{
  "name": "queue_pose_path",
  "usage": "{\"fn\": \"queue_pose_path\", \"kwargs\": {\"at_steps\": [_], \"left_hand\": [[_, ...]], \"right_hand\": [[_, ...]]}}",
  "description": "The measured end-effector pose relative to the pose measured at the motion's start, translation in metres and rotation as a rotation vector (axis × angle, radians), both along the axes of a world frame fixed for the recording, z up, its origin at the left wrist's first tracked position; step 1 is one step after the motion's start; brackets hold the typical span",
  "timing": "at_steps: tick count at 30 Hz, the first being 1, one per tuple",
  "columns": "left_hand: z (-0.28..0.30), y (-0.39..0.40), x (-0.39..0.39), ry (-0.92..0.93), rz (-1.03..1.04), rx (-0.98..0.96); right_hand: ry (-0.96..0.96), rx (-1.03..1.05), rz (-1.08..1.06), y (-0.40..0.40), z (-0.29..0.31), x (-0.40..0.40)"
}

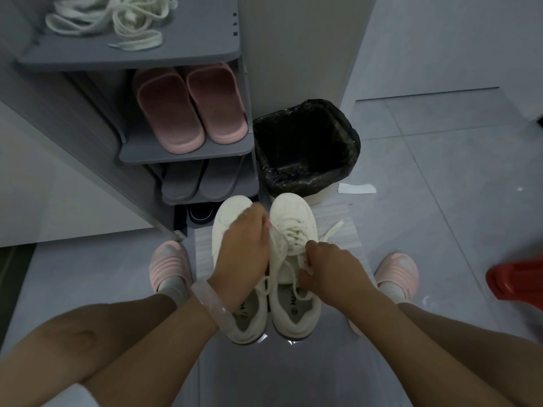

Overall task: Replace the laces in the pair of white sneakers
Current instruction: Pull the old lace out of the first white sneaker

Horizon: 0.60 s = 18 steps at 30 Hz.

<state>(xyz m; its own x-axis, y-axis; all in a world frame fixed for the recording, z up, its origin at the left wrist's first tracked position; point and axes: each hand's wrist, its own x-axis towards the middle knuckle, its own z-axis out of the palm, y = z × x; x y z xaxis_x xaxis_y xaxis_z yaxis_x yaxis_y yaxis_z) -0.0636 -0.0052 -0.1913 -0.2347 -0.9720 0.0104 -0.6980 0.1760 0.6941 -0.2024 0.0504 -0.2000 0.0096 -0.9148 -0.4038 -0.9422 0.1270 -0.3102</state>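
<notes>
Hands working the lace on the right shoe

Two white shoes sit side by side on a mat (349, 239) on the floor, between the person's feet. The left hand (242, 251) lies over the left shoe (227, 218) and pinches a strand of lace (274, 251) near the middle. The right hand (329, 271) curls tight around lace ends at the right shoe (293, 312). That shoe has a lace in its holes, and one loose end trails to the right. A pile of laces (117, 22) lies on top of the rack (188, 58). I think the step is working this lace through the holes; I cannot tell if it goes in or out. Next comes a steady pull, one hole at a time.
</notes>
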Motion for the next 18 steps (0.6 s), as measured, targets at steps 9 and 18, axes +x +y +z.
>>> {"fn": "queue_pose_path", "kwargs": {"at_steps": [9,18], "left_hand": [[-0.014,0.010,0.011,-0.075,-0.191,0.317],[0.015,-0.014,0.020,-0.079,0.041,-0.058]], "right_hand": [[-0.078,0.045,-0.035,0.000,-0.001,-0.010],[-0.099,0.054,-0.067,0.005,0.000,-0.013]]}}
